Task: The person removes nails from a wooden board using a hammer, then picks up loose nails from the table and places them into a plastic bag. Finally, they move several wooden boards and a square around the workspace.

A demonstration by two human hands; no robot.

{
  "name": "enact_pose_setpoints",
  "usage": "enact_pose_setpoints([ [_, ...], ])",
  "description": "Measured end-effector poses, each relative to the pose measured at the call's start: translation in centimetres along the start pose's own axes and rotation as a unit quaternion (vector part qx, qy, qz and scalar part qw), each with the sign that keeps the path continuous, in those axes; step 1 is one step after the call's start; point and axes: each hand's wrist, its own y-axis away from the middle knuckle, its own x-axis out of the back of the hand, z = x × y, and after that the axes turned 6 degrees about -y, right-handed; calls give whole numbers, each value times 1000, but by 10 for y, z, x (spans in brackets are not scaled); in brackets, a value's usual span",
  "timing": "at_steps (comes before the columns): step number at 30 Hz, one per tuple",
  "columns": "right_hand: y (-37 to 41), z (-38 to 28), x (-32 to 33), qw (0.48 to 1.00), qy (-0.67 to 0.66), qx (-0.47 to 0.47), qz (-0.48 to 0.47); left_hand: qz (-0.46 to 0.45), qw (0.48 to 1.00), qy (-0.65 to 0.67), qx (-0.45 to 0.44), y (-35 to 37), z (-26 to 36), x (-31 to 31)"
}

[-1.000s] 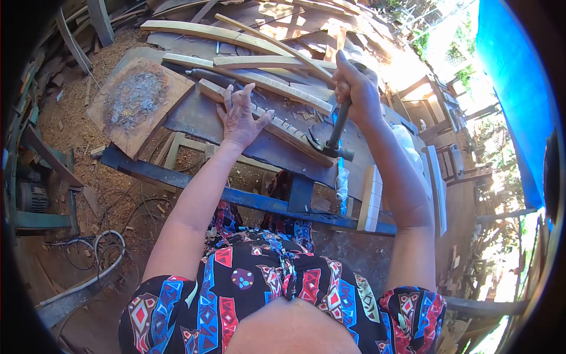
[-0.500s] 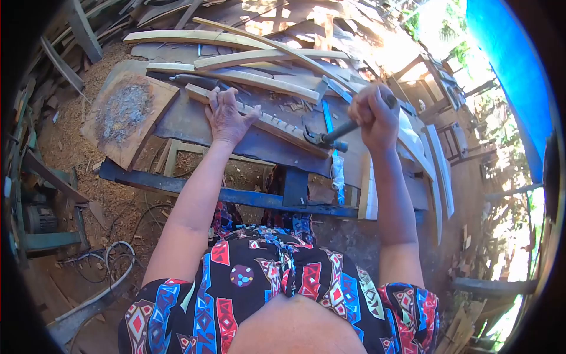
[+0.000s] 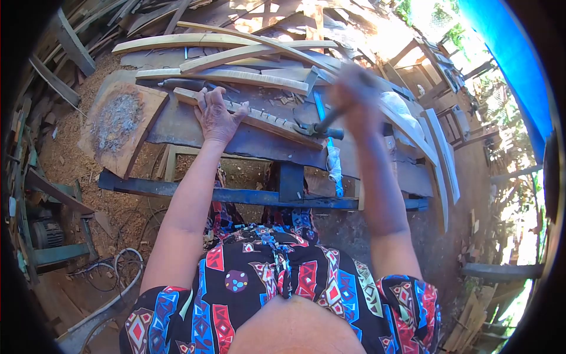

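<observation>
My left hand point(image 3: 218, 117) presses on a narrow wooden strip point(image 3: 259, 121), fingers hooked over its far edge and thumb stretched along it. Several nails point(image 3: 268, 114) stick up in a row from the strip, to the right of that hand. My right hand point(image 3: 355, 97), smeared by motion, is wrapped round the handle of a claw hammer point(image 3: 328, 132). The hammer's claw is close to the right end of the nail row. Under the strip lies a dark workbench top point(image 3: 247, 143).
Curved wooden pieces point(image 3: 259, 52) lie across the back of the bench. A blue bar partly wrapped in plastic point(image 3: 333, 162) lies right of the strip. At the left is a wooden slab with a grey pile point(image 3: 115, 121). More long pieces point(image 3: 439, 154) lean at the right.
My right hand has shifted up and left with the hammer, its claw still near the strip's right end. The left hand keeps its hold. The whole view has shifted slightly.
</observation>
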Motion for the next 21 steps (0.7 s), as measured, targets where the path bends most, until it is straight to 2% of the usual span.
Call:
enact_pose_setpoints([
  [1, 0, 9, 39, 991, -130, 35, -18, 4, 1000, -8, -5, 2, 5, 1],
  [2, 6, 12, 34, 983, -160, 86, -9, 9, 1000, -17, -10, 2, 7, 1],
  [5, 6, 7, 22, 984, -151, 85, 32, 18, 1000, 1, -23, 2, 4, 0],
  [8, 0, 2, 0, 990, -111, 59, 61, 13, 1000, -1, -25, 2, 3, 0],
  [10, -1, -9, -34, 995, 90, -9, 51, 17, 1000, 3, -26, 2, 3, -1],
  [13, -13, 19, -64, 991, 129, 28, 6, 28, 999, 1, -27, 3, 5, -3],
  [15, -16, 31, -71, 968, 228, 59, -86, 36, 999, -3, -27, 2, 6, -4],
  [20, -17, 12, -56, 983, 177, 21, -52, 26, 999, 5, -27, 2, 5, -4],
  [21, -17, 3, -47, 983, 184, 2, -1, 26, 999, 6, -26, 2, 5, -4],
])
